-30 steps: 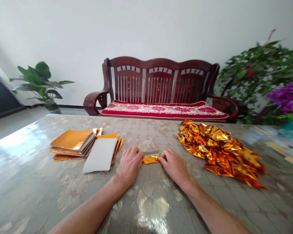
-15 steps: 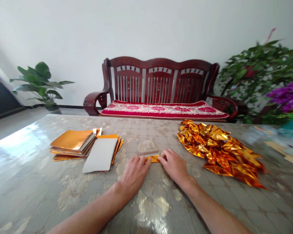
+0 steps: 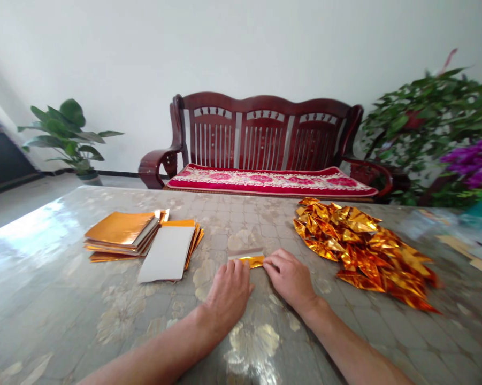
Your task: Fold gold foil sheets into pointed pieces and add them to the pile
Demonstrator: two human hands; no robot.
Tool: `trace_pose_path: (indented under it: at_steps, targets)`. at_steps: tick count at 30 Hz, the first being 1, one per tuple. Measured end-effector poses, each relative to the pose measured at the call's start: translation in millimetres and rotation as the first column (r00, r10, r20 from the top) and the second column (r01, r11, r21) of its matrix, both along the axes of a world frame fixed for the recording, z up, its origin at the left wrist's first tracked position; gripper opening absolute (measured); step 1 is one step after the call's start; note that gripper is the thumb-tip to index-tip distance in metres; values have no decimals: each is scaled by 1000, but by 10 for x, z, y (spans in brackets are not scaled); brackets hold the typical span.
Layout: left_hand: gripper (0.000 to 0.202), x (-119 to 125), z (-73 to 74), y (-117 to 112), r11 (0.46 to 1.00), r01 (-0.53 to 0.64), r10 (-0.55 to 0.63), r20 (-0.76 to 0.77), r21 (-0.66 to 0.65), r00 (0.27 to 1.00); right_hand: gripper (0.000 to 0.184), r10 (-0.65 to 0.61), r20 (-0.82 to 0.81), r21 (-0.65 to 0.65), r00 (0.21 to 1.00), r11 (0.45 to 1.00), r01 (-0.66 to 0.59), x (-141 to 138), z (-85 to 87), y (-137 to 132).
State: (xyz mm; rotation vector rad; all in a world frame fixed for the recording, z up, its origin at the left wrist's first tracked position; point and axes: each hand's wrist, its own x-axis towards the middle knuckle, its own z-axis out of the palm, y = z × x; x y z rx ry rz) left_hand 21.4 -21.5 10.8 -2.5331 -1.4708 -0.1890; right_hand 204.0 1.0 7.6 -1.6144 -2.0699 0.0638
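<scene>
A narrow folded strip of gold foil paper (image 3: 251, 260) lies on the glossy patterned table (image 3: 104, 321) in front of me. My left hand (image 3: 228, 297) rests flat on the table with its fingertips pressing the strip's near left edge. My right hand (image 3: 291, 278) has its fingers curled onto the strip's right end, pinning it down. To the left sit two stacks of gold foil sheets (image 3: 122, 232), one of them topped by a sheet turned white side up (image 3: 166, 256). A heap of folded gold foil pieces (image 3: 361, 246) lies to the right.
Behind the table stands a dark wooden bench (image 3: 265, 139) with a red cushion. A potted plant (image 3: 68, 136) is on the floor at the left. Leafy plants with purple flowers (image 3: 473, 163) crowd the right edge, above some papers (image 3: 465, 243) on the table.
My left hand has slid rightward along the strip, covering more of it, so less gold shows between my hands. My right hand has barely moved.
</scene>
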Motion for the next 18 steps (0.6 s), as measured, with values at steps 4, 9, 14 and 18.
trace_pose_path:
  at_steps: [4, 9, 14, 18]
  targets:
    - [32, 8, -7, 4, 1000, -8, 8, -7, 10, 1000, 21, 77, 124, 77, 989, 993, -87, -25, 19, -97]
    - [31, 18, 6, 3, 999, -34, 34, -10, 18, 999, 23, 160, 229, 89, 960, 979, -185, -106, 41, -196]
    - [35, 3, 4, -3, 999, -38, 38, 1, 27, 999, 28, 210, 238, 76, 948, 969, -234, -165, 53, -218]
    - [40, -4, -5, 0, 999, -39, 39, 16, 19, 999, 26, 239, 228, 50, 944, 965, -257, -174, 71, -214]
